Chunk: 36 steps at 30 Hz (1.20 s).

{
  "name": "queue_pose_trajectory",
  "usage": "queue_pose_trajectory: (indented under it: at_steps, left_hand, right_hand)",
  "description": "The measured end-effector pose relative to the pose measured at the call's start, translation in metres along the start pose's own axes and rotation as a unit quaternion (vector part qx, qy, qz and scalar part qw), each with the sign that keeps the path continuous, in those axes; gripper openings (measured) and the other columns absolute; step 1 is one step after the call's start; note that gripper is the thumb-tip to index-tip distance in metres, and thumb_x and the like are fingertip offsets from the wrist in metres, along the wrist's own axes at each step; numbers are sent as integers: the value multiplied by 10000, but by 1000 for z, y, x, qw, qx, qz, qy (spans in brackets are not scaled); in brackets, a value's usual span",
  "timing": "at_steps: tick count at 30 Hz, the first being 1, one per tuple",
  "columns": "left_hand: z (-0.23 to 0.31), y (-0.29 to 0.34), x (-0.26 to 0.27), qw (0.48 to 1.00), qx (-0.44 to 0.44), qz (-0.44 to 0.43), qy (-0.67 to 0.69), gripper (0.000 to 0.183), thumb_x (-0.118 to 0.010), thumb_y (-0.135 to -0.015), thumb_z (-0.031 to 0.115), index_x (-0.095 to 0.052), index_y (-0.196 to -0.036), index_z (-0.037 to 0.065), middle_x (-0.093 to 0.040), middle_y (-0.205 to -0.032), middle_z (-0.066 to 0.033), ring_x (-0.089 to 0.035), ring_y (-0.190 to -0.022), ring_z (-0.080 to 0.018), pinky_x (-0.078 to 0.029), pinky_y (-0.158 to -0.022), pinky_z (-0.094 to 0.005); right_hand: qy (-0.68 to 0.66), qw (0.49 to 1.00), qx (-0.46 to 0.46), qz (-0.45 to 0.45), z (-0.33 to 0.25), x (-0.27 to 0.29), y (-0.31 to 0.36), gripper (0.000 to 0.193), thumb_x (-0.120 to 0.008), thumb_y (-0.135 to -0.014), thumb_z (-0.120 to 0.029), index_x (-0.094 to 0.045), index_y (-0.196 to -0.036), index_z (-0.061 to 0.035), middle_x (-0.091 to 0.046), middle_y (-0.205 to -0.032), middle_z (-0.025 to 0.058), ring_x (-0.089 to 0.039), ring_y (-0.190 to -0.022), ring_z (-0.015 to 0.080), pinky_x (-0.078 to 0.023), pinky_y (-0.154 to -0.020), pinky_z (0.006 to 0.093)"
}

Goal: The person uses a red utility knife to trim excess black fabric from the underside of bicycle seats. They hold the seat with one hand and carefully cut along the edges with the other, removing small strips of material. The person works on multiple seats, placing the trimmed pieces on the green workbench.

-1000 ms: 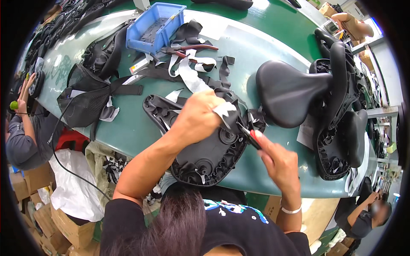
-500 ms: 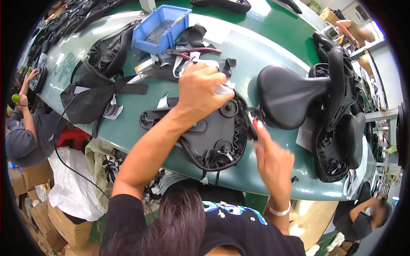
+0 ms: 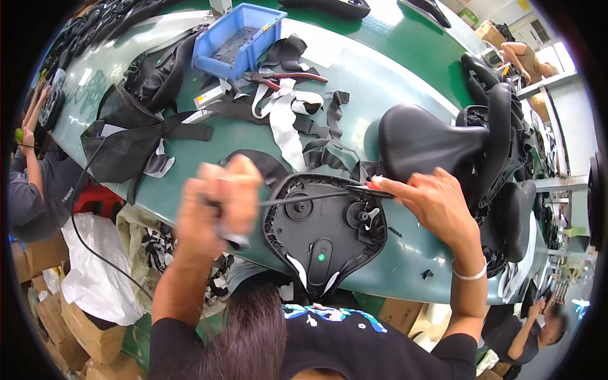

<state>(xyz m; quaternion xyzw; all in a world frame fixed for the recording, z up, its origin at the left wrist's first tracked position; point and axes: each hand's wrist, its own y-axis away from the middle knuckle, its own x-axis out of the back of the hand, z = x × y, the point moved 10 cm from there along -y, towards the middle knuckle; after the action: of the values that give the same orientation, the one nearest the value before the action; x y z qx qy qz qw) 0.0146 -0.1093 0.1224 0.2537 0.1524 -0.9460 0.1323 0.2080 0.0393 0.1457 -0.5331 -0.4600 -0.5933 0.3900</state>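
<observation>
A saddle base [image 3: 326,231] lies underside up at the counter's [image 3: 380,82] near edge. The left hand [image 3: 218,206], blurred, is clenched on a thin rod [image 3: 304,196]; the right hand [image 3: 430,202] pinches its far end. The shell looks stiff and light, best held by its rim.

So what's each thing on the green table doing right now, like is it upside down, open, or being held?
Black plastic saddle base: upside down, underside showing, at the table's near edge.
Thin dark strip: stretched across the base between both hands.
Left hand: blurred, gripping the strip's end.
Right hand: pinching the other end.
Finished black saddle: right way up.
Blue plastic bin: open.
Red-handled pliers: lying untouched.
</observation>
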Motion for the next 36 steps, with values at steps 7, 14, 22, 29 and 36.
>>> queue_pose_trajectory:
  at_steps: [7, 14, 22, 29, 36]
  left_hand:
    - [79, -64, 22, 970, -82, -119, 193, 281, -458, -927, 237, -541, -711, 77, -521, -631, 15, -487, -662, -158, -393, -699, -330]
    - [-95, -76, -102, 756, -28, -458, -467, 234, -627, -883, 276, -627, -851, 45, -619, -1055, -87, -509, -1110, -249, -421, -915, -380]
    - [-64, -125, -49, 996, 69, 16, 46, 250, -436, -1011, 279, -496, -872, 81, -400, -645, 31, -342, -500, -72, -310, -450, -238]
    - [78, -39, -14, 820, -369, 436, -36, 247, -483, -884, 167, -404, -662, 96, -345, -594, 2, -268, -490, -102, -233, -451, -259]
    - [-1, -77, -23, 827, -175, 60, -531, 201, -666, -774, 157, -560, -902, 45, -625, -896, -164, -615, -828, -372, -484, -735, -407]
  right_hand:
    - [-12, 985, -172, -7, -33, -10, 75, 506, -678, -802, -168, -563, -1293, -211, -485, -534, 57, -470, -426, 233, -356, -455, 364]
    - [-132, 986, -102, 18, -6, 1, 43, 511, -671, -794, -175, -555, -1291, -208, -593, -608, 75, -554, -498, 273, -395, -467, 371]
    - [-103, 972, -210, 18, -42, -18, 83, 514, -653, -828, -171, -526, -1325, -147, -559, -553, 88, -536, -451, 287, -383, -454, 393]
    - [-389, 803, -442, 95, -76, -71, 152, 510, -628, -873, -147, -486, -1362, -109, -681, -762, 130, -659, -587, 248, -512, -562, 315]
    - [-554, 680, -433, 210, -70, -99, 165, 341, -577, -901, -92, -534, -1225, 6, -672, -822, 56, -615, -654, 93, -507, -585, 247]
